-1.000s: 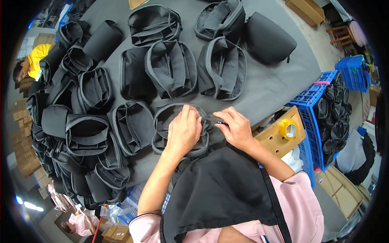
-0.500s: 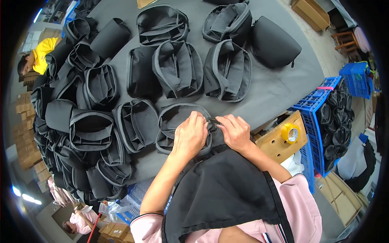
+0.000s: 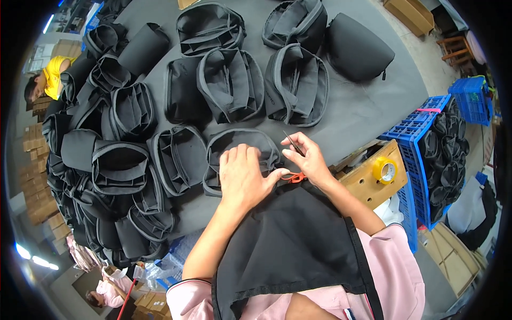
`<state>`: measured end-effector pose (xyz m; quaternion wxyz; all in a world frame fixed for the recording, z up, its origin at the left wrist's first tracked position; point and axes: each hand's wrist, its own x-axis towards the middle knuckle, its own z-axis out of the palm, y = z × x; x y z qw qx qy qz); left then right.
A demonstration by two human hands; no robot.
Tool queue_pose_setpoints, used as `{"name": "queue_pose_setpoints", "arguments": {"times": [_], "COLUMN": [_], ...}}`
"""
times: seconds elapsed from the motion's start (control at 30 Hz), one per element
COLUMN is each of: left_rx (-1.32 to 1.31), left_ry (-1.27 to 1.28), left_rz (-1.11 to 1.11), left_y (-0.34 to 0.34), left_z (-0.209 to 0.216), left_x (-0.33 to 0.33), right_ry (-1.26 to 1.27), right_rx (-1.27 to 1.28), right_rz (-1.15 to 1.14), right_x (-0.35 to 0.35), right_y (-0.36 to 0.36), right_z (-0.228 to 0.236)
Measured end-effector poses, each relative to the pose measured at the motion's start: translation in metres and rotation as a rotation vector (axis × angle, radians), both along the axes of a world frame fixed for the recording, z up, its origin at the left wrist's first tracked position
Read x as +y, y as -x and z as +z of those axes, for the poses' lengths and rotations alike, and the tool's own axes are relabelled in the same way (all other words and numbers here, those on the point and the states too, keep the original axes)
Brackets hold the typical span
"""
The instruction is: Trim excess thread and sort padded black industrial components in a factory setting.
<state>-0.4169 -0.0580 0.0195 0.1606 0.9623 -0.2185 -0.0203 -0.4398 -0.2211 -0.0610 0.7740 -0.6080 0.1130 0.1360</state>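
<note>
An open black fabric pouch (image 3: 242, 137) with a zip round its rim lies at the near edge of the table. Across its near side rests my left hand (image 3: 242, 173), its thumb stretched to the right and apart from the bent fingers; the fingertips are hidden inside the pouch. Just right of the pouch, my right hand (image 3: 306, 157) pinches a thin, dark, pointed tool (image 3: 291, 141), its tip slanting up and left. Near my left thumb lies an orange-handled tool (image 3: 294, 177), perhaps scissors, partly hidden at the edge of my black apron (image 3: 293, 245).
More open pouches (image 3: 232, 85) stand across the grey table (image 3: 368, 109), with a dense pile (image 3: 112, 213) at the left. A roll of yellow tape (image 3: 385, 169) sits on a wooden board (image 3: 368, 186) at right. Beyond it stands a full blue crate (image 3: 413, 133).
My hands have moved apart. The left has spread its thumb and lies lower over the pouch; the right has lifted the pointed tool upward and right. The orange-handled tool has come into sight.
</note>
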Motion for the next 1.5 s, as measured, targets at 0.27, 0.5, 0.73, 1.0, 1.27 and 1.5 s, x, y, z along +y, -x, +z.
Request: {"name": "queue_pose_setpoints", "arguments": {"times": [0.27, 0.5, 0.73, 1.0, 1.27, 1.5], "left_rx": [0.419, 0.561, 0.734, 0.471, 0.595, 0.365], "left_ry": [-0.205, -0.003, 0.187, 0.298, 0.468, 0.344], "left_rz": [0.009, 0.137, 0.311, 0.302, 0.351, 0.352], "left_y": [-0.017, -0.029, -0.014, -0.006, -0.008, 0.003], "left_z": [-0.035, -0.052, -0.053, -0.069, -0.072, -0.073], "left_x": [-0.005, 0.001, 0.004, -0.002, 0.003, -0.004], "right_ry": [-0.022, 0.041, 0.221, 0.063, -0.02, 0.058], "right_rx": [0.123, 0.099, 0.053, 0.155, 0.16, 0.157], "right_rz": [0.022, -0.078, -0.081, -0.092, -0.077, -0.064], "right_x": [0.011, 0.025, 0.026, 0.023, 0.016, 0.017], "right_y": [0.011, 0.01, 0.009, 0.011, 0.012, 0.013], "right_z": [-0.012, -0.023, -0.026, -0.034, -0.03, -0.029]}}
